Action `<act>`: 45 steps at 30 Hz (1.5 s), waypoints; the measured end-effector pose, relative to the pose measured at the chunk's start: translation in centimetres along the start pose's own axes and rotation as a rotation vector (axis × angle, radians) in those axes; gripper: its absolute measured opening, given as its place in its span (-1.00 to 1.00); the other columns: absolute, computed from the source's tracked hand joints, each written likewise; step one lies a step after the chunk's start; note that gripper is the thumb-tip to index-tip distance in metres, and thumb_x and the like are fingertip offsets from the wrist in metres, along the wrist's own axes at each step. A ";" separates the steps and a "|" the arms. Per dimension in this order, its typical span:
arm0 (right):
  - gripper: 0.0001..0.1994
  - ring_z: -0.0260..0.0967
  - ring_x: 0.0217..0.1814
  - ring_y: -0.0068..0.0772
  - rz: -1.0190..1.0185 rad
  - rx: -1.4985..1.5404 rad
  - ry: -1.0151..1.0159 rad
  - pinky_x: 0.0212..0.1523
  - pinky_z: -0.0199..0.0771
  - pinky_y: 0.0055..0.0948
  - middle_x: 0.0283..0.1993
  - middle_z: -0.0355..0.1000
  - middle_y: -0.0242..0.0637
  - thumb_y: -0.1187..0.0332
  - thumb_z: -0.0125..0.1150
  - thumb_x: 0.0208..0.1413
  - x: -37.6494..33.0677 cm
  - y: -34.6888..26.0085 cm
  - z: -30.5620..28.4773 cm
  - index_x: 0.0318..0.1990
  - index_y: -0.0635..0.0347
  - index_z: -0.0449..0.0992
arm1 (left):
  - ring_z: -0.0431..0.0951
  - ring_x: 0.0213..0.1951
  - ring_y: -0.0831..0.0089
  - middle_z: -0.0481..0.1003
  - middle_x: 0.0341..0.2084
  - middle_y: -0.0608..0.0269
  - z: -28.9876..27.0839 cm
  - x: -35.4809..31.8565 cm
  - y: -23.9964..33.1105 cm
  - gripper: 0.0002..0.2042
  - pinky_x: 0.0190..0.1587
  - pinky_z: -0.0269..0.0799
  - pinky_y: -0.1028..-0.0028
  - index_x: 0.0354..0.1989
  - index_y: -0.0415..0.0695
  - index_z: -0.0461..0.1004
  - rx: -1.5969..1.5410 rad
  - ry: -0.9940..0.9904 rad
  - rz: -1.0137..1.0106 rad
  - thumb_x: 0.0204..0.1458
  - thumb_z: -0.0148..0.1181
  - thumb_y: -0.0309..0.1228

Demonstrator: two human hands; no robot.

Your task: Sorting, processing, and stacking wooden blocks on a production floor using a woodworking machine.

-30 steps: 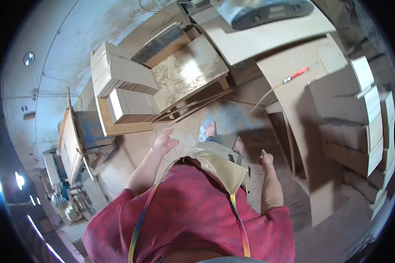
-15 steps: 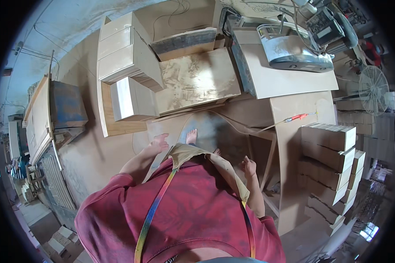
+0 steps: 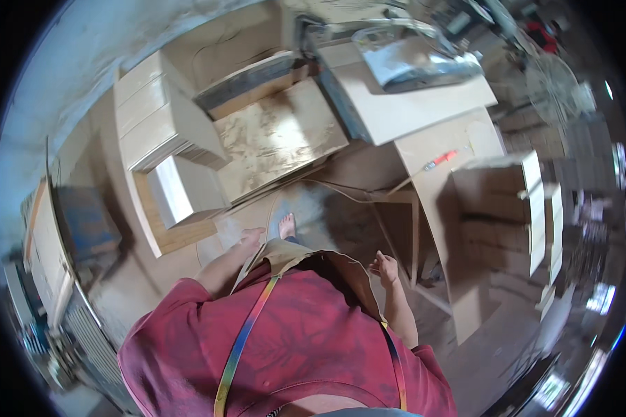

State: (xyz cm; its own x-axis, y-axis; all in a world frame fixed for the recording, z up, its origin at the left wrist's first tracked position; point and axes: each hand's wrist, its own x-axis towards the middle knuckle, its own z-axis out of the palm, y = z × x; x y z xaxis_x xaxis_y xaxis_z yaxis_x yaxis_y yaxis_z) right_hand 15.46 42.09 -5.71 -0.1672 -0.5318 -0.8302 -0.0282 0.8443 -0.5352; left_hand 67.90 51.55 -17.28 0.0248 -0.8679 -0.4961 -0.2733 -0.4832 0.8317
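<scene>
My left hand (image 3: 249, 240) hangs at the left side of the tan apron (image 3: 285, 255), its fingers stretched out and nothing held. At the apron's right side, my right hand (image 3: 384, 267) is off every surface, fingers loosely bent and apart, also holding nothing. Ahead of the left hand lies a low work surface (image 3: 278, 142) with a stained, shiny top. Stacks of pale boards (image 3: 156, 115) stand at its left end, on a wooden base. Nearest the right hand is a brown board-topped table (image 3: 431, 201), where a red-handled tool (image 3: 441, 160) with a cord rests.
Stacked pale panels (image 3: 497, 208) sit on the right table. Farther back, a machine (image 3: 417, 62) stands on a white-topped bench (image 3: 403, 108). A fan (image 3: 551, 89) is at the far right. A bluish box-like thing (image 3: 87, 219) stands left. One bare foot (image 3: 286, 225) shows on the floor.
My view has turned, so the benches and stacks sit farther left and tilted, with blur. My left hand's fingers have straightened; both hands stay beside the apron, holding nothing.
</scene>
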 end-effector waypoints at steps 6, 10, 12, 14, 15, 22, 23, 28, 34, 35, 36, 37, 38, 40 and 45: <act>-0.68 0.57 -0.44 -0.43 0.041 0.187 0.040 -0.33 0.57 -0.36 -0.46 0.44 -0.46 0.06 0.23 0.48 -2.6 7.2 1.9 -0.26 0.07 0.57 | 0.55 -0.34 0.21 0.59 -0.30 -0.02 -6.0 3.1 2.3 -0.52 -0.30 0.54 0.24 0.02 -0.32 0.64 0.187 -0.115 -0.086 0.17 0.40 -0.10; -0.64 0.58 -0.44 -0.39 0.137 0.237 0.107 -0.36 0.56 -0.37 -0.52 0.40 -0.46 0.03 0.20 0.47 -5.5 11.7 1.5 -0.36 0.01 0.54 | 0.56 -0.35 0.22 0.60 -0.32 -0.01 -5.9 5.2 5.7 -0.51 -0.29 0.54 0.25 -0.06 -0.35 0.66 0.247 -0.077 -0.209 0.17 0.40 -0.06; -0.70 0.59 -0.41 -0.28 -0.154 -0.129 0.096 -0.38 0.58 -0.32 -0.49 0.43 -0.37 0.10 0.19 0.43 -4.8 17.8 -1.1 -0.33 0.04 0.55 | 0.56 -0.35 0.23 0.60 -0.33 0.00 -4.0 6.2 8.4 -0.50 -0.29 0.54 0.26 -0.10 -0.36 0.67 0.250 -0.038 -0.280 0.17 0.39 -0.05; -0.75 0.59 -0.41 -0.23 0.475 0.036 0.511 -0.41 0.58 -0.30 -0.39 0.47 -0.27 0.13 0.20 0.40 -7.3 15.1 2.5 -0.21 0.11 0.57 | 0.57 -0.35 0.23 0.61 -0.34 0.00 -3.1 7.8 9.7 -0.49 -0.29 0.54 0.27 -0.14 -0.37 0.68 0.272 0.045 -0.355 0.17 0.39 -0.03; -0.75 0.59 -0.41 -0.23 0.467 0.012 0.485 -0.41 0.58 -0.30 -0.39 0.47 -0.27 0.13 0.20 0.40 -7.9 14.5 2.3 -0.21 0.11 0.57 | 0.57 -0.35 0.23 0.61 -0.35 0.00 -3.0 7.0 11.2 -0.49 -0.28 0.54 0.27 -0.16 -0.38 0.68 0.270 0.080 -0.399 0.16 0.39 -0.02; -0.63 0.59 -0.25 -0.20 0.368 0.223 0.220 -0.22 0.59 -0.28 -0.15 0.57 -0.15 0.05 0.14 0.45 -6.4 21.0 1.1 0.07 0.19 0.57 | 0.63 -0.32 0.13 0.65 -0.35 -0.01 -1.6 7.3 14.0 -0.45 -0.20 0.60 0.19 -0.30 -0.43 0.71 0.476 0.174 -0.365 0.07 0.45 0.00; -0.60 0.59 -0.22 -0.20 0.354 0.249 0.183 -0.19 0.59 -0.27 -0.12 0.58 -0.13 0.04 0.13 0.45 -6.1 22.1 0.6 0.11 0.20 0.57 | 0.63 -0.32 0.12 0.66 -0.34 -0.01 -1.5 7.1 14.0 -0.44 -0.20 0.61 0.19 -0.28 -0.44 0.71 0.508 0.159 -0.360 0.06 0.45 0.00; -0.49 0.60 -0.13 -0.18 0.304 0.313 0.066 -0.08 0.59 -0.26 0.02 0.63 -0.06 -0.01 0.10 0.48 1.0 30.2 -4.2 0.27 0.24 0.57 | 0.66 -0.33 0.09 0.67 -0.33 -0.02 -1.1 5.9 12.5 -0.42 -0.19 0.63 0.18 -0.25 -0.45 0.72 0.559 0.125 -0.444 0.03 0.46 0.01; -0.55 0.58 -0.26 -0.22 0.179 0.328 0.116 -0.19 0.55 -0.32 -0.15 0.65 -0.16 -0.02 0.15 0.48 1.5 17.3 -5.5 0.10 0.23 0.64 | 0.66 -0.33 0.06 0.66 -0.36 -0.03 -1.7 7.4 11.6 -0.42 -0.17 0.64 0.18 -0.27 -0.43 0.72 0.484 0.221 -0.499 0.03 0.46 0.03; -0.55 0.57 -0.26 -0.23 0.152 0.299 0.107 -0.19 0.54 -0.32 -0.16 0.65 -0.17 -0.02 0.16 0.48 1.7 15.0 -6.0 0.08 0.23 0.64 | 0.66 -0.33 0.06 0.66 -0.37 -0.03 -1.3 7.7 11.3 -0.42 -0.17 0.64 0.18 -0.27 -0.43 0.72 0.450 0.244 -0.503 0.03 0.46 0.03; -0.56 0.57 -0.27 -0.24 0.126 0.263 0.095 -0.20 0.54 -0.33 -0.17 0.64 -0.17 -0.02 0.17 0.48 1.8 12.6 -6.6 0.07 0.23 0.65 | 0.66 -0.33 0.06 0.66 -0.37 -0.03 -0.8 7.9 10.9 -0.42 -0.17 0.64 0.18 -0.27 -0.43 0.72 0.416 0.253 -0.515 0.03 0.46 0.03; -0.56 0.56 -0.27 -0.25 0.102 0.227 0.082 -0.20 0.54 -0.33 -0.18 0.64 -0.18 -0.02 0.17 0.47 1.9 10.3 -7.1 0.05 0.23 0.65 | 0.66 -0.33 0.06 0.66 -0.37 -0.02 -0.3 8.3 10.5 -0.42 -0.17 0.64 0.18 -0.27 -0.43 0.72 0.386 0.245 -0.507 0.03 0.46 0.03; -0.56 0.56 -0.27 -0.26 0.079 0.189 0.065 -0.20 0.53 -0.34 -0.19 0.64 -0.19 -0.02 0.18 0.47 1.5 7.5 -7.3 0.04 0.23 0.65 | 0.66 -0.33 0.06 0.67 -0.37 -0.02 0.3 8.6 10.0 -0.42 -0.17 0.64 0.18 -0.26 -0.42 0.72 0.357 0.239 -0.499 0.03 0.47 0.04; -0.57 0.55 -0.28 -0.28 0.030 0.112 0.027 -0.21 0.53 -0.35 -0.21 0.63 -0.20 -0.02 0.19 0.47 2.2 3.0 -7.7 0.01 0.23 0.65 | 0.67 -0.33 0.06 0.67 -0.37 -0.01 1.3 8.8 9.0 -0.42 -0.18 0.65 0.19 -0.26 -0.41 0.73 0.297 0.235 -0.480 0.03 0.47 0.04; -0.57 0.52 -0.31 -0.33 -0.052 -0.009 -0.047 -0.23 0.51 -0.37 -0.26 0.61 -0.23 -0.02 0.22 0.46 3.9 -3.3 -7.5 -0.07 0.23 0.66 | 0.65 -0.33 0.09 0.68 -0.37 0.03 3.8 5.9 6.4 -0.42 -0.18 0.64 0.19 -0.25 -0.39 0.74 0.023 0.387 -0.532 0.04 0.46 0.06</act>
State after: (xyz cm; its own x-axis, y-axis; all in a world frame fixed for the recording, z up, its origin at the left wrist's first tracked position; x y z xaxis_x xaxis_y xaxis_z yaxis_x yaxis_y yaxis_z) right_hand 7.50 37.78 -5.99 -0.1191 -0.5776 -0.8076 -0.0447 0.8157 -0.5768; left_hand 62.63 43.79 -15.82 0.5049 -0.4917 -0.7094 -0.1489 -0.8592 0.4895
